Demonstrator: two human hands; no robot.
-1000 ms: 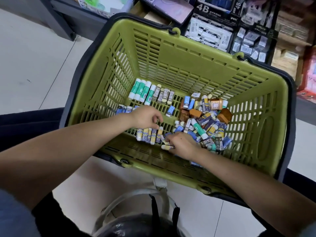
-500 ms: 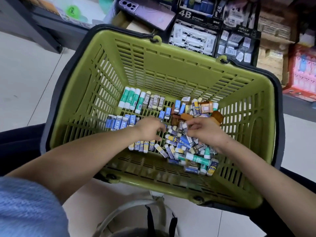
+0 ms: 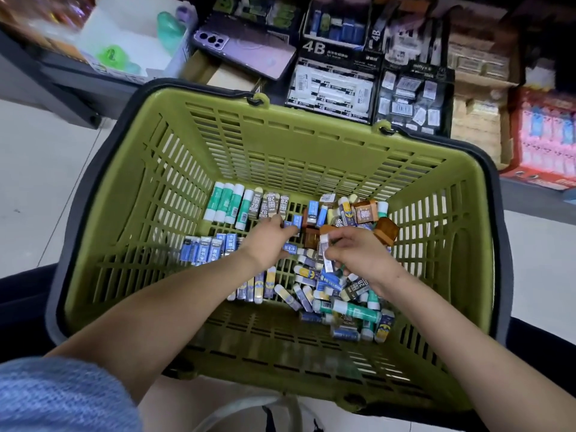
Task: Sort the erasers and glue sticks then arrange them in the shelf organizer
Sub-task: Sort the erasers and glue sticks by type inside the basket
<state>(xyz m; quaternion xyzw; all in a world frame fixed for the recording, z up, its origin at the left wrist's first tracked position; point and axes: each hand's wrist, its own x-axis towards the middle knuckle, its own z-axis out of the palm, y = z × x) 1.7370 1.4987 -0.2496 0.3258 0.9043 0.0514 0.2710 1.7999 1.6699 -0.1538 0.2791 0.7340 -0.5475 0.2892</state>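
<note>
Far L, btm corner: your blue sleeve. The green basket fills most of the view, and everything for the job lies on its floor.

Along the L side you've got a row of blue erasers, side by side. Behind them, at the far wall, four green-and-white glue sticks lie in a row, w/ a few grey 2B erasers touching their R end.

Your L hand is in the middle, back up, fingers bent down onto loose blue erasers. Can't tell whether it actually pinches one. Nearer you, by that wrist, lies a row of yellow-and-blue erasers.

Just R of it, your R hand pinches a slim white eraser btwn thumb and fingertips, held roughly upright above the heap. The mixed pile spreads under and around that hand: erasers of several kinds, unsorted, plus a loose glue stick lying across its near edge. Brown blocks sit at the pile's far R.

Behind the basket is the shelf: a purple phone, then black boxes marked 4B, then red packs at far R.
</note>
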